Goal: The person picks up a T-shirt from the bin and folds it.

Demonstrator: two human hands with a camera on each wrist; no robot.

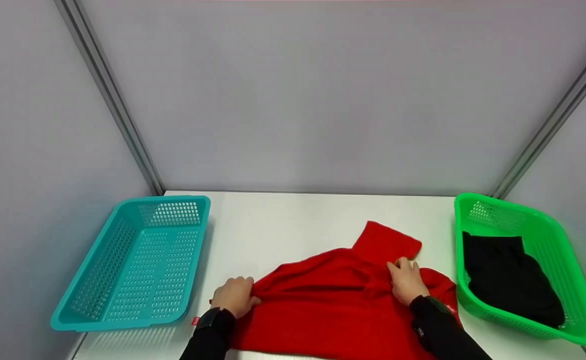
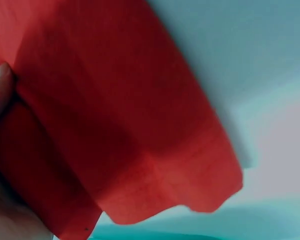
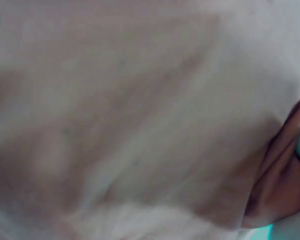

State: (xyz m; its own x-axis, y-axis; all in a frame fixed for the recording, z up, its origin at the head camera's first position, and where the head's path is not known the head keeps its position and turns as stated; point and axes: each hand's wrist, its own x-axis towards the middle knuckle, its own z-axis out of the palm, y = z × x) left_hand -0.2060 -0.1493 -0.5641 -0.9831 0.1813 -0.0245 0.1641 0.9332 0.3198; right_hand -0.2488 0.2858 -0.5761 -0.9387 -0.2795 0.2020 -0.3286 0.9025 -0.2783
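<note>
The red top [image 1: 338, 295] lies on the white desk [image 1: 283, 225], between the blue basket [image 1: 138, 260] and the green basket [image 1: 523, 260]. The left hand [image 1: 234, 296] pinches its left edge. The right hand [image 1: 406, 282] presses flat near the collar.

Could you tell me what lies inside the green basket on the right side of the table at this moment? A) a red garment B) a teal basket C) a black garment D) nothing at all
C: in the head view a black garment lies inside the green basket, while the red garment is spread on the table under both hands.
</note>
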